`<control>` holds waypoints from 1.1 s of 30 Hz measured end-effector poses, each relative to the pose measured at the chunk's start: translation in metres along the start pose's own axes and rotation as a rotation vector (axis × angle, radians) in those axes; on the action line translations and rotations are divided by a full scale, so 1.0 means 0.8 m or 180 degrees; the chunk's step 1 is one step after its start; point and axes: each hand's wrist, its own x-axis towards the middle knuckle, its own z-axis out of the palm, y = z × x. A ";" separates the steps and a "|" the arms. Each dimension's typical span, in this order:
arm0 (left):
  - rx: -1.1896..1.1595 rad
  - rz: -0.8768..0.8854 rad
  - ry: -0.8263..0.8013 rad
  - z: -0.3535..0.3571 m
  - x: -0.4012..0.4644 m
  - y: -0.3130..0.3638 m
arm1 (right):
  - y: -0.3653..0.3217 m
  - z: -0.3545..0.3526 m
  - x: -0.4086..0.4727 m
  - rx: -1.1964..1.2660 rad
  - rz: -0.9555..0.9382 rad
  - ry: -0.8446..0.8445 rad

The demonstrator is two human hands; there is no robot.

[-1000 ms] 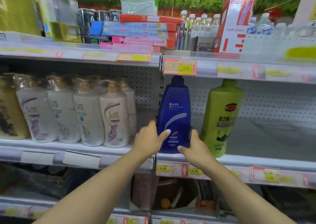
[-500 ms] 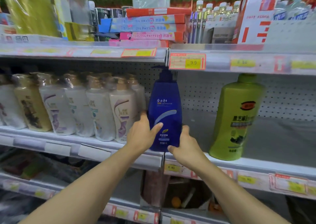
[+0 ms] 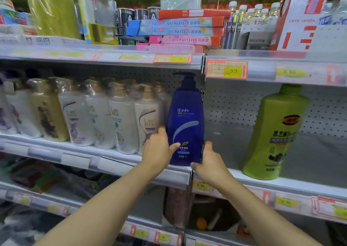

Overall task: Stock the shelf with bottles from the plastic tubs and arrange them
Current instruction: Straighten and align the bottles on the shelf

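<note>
Head view: left hand point(image 3: 158, 152) and right hand point(image 3: 210, 163) grip blue bottle point(image 3: 185, 122) between them.

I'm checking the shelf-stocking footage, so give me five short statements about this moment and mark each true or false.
1. Both hands hold the blue pump bottle, the left hand on its left side and the right hand at its lower right. True.
2. The blue pump bottle lies on its side. False: it stands upright at the shelf's front edge.
3. A green bottle stands to the right of the blue one, with bare shelf between them. True.
4. The pale wrapped bottles stand to the right of the green bottle. False: they fill the shelf left of the blue bottle.
5. The yellow price tag above the blue bottle reads 5.5. False: it reads 9.9.
</note>
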 end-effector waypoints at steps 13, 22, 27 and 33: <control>0.0479 -0.0131 0.0045 -0.003 -0.018 0.002 | 0.002 -0.024 -0.027 -0.0782 -0.0333 0.0027; 0.0738 0.0325 -0.0098 0.017 -0.055 0.048 | 0.048 -0.082 -0.073 -0.0939 -0.0446 0.0776; 0.0794 0.0650 -0.0367 0.038 -0.062 0.098 | 0.084 -0.132 -0.076 -0.0957 -0.0261 0.1545; 0.0680 0.0913 -0.0434 0.065 -0.058 0.154 | 0.121 -0.180 -0.049 0.0200 0.0490 0.1149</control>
